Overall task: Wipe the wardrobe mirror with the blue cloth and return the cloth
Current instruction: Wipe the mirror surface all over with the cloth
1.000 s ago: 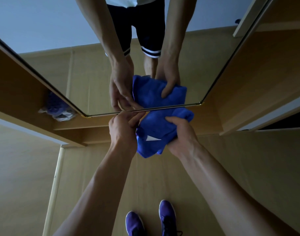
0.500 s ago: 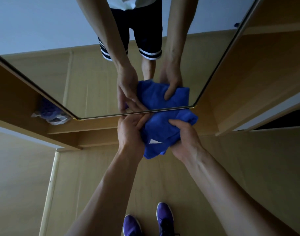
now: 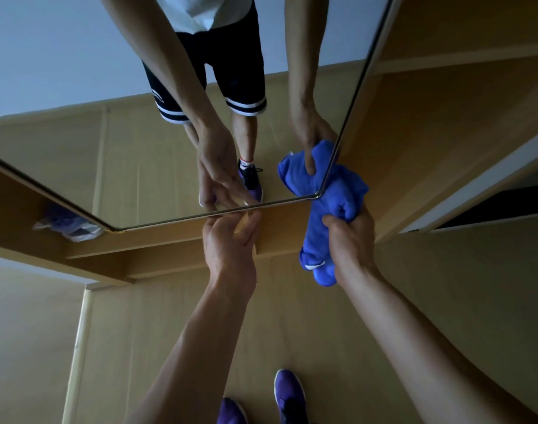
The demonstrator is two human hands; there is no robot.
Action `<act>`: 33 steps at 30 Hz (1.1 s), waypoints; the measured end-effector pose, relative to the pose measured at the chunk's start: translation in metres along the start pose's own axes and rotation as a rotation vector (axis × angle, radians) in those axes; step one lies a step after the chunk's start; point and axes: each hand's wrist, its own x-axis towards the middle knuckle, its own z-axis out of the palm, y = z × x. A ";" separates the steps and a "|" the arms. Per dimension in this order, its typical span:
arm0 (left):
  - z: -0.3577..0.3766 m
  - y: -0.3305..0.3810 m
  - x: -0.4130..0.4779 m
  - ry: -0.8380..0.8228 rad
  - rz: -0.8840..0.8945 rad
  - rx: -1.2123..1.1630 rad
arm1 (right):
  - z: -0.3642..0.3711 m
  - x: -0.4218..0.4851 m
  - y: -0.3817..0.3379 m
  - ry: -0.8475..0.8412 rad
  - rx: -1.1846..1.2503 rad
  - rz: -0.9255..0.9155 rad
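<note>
The wardrobe mirror [image 3: 108, 154] fills the upper half of the head view, its thin metal edge running along the bottom and up the right side. My right hand [image 3: 352, 240] grips the bunched blue cloth [image 3: 329, 228] at the mirror's lower right corner; the cloth's top reaches that corner and its reflection shows in the glass. My left hand [image 3: 231, 237] holds nothing, its fingers loosely spread just below the mirror's bottom edge, near the glass.
Wooden wardrobe panels [image 3: 445, 142] flank the mirror on the right and below. A crumpled bag [image 3: 69, 224] lies on a shelf at the left. My purple shoes [image 3: 287, 393] stand on the wooden floor beneath.
My left hand let go of the cloth. My right hand carried the cloth rightward from the middle of the mirror's bottom edge to its lower right corner.
</note>
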 end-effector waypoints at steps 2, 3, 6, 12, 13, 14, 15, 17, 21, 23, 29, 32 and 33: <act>0.006 -0.010 -0.006 -0.082 -0.049 0.027 | 0.001 -0.001 0.007 -0.011 -0.067 -0.029; 0.010 -0.014 -0.009 -0.115 -0.078 0.025 | 0.000 -0.002 0.010 -0.027 -0.087 -0.041; 0.017 -0.020 -0.010 -0.154 -0.143 -0.009 | -0.002 0.000 0.005 -0.057 -0.117 -0.141; 0.019 -0.021 -0.015 -0.159 -0.159 0.048 | -0.017 -0.006 -0.042 -0.027 0.002 -0.432; 0.020 -0.021 -0.016 -0.155 -0.158 0.052 | -0.019 -0.011 -0.044 -0.012 -0.018 -0.478; 0.020 -0.021 -0.016 -0.150 -0.158 0.054 | -0.018 -0.014 -0.043 0.000 -0.017 -0.509; 0.020 -0.020 -0.016 -0.147 -0.161 0.060 | -0.016 -0.018 -0.039 -0.008 -0.002 -0.505; 0.019 -0.019 -0.016 -0.146 -0.171 0.084 | -0.010 -0.020 -0.027 -0.021 -0.026 -0.456; 0.016 -0.014 -0.013 -0.168 -0.182 0.119 | -0.003 -0.009 -0.015 -0.054 -0.119 -0.370; 0.017 -0.012 -0.013 -0.181 -0.191 0.116 | -0.003 -0.007 -0.021 -0.077 -0.116 -0.374; 0.017 -0.006 -0.015 -0.212 -0.224 0.135 | -0.010 -0.011 -0.062 -0.027 0.008 -0.502; 0.016 -0.004 -0.016 -0.208 -0.239 0.141 | -0.008 -0.015 -0.063 -0.004 0.057 -0.505; 0.015 -0.003 -0.016 -0.207 -0.243 0.140 | -0.007 -0.017 -0.059 -0.002 0.061 -0.480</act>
